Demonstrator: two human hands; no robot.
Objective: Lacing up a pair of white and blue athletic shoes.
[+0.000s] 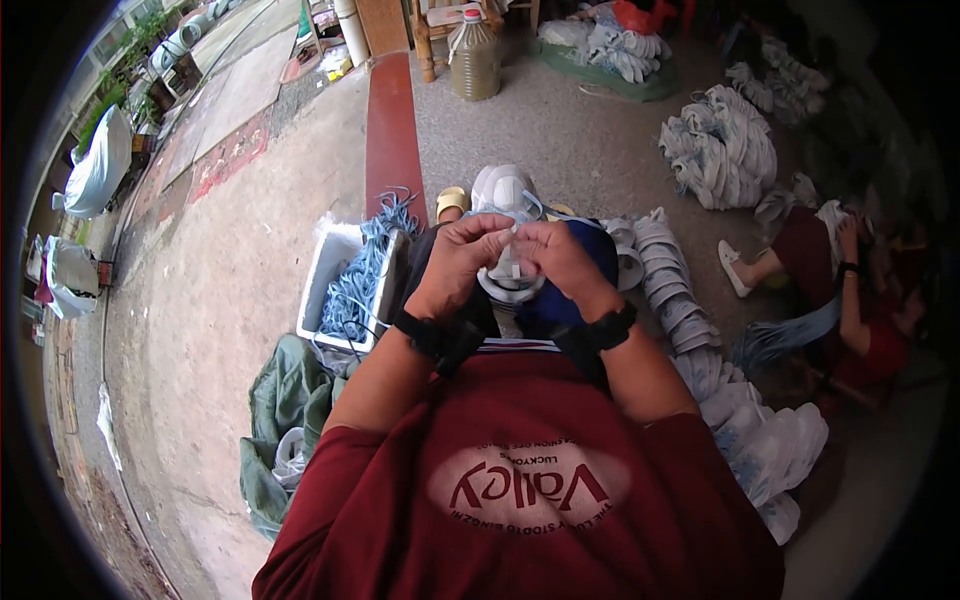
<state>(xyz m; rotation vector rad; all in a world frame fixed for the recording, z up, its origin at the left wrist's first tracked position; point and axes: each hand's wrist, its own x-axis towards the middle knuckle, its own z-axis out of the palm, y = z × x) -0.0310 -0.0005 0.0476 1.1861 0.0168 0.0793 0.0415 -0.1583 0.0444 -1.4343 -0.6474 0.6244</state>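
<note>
Two hands raised together over the lap, one white mask between them. Left hand curled, fingertips pinched on the mask's upper edge; right hand likewise curled, fingers closed on the same edge just beside the left, the two sets of fingertips touching or nearly so. One black wristband on each wrist. Mask white, cup-shaped, rim rounded, mostly hidden behind the fingers; how firmly pinched, hard to tell. Just beyond the hands, a second white mask with a pale blue strap, resting on the knees. To the left, one white box full of blue straps, on top of a green sack. To the right, one long curved row of stacked masks, too many to count, running down to a white bag. Farther off, several heaps of white masks, about four, on the floor. One plastic jug at the top. One other person seated at the right.
</note>
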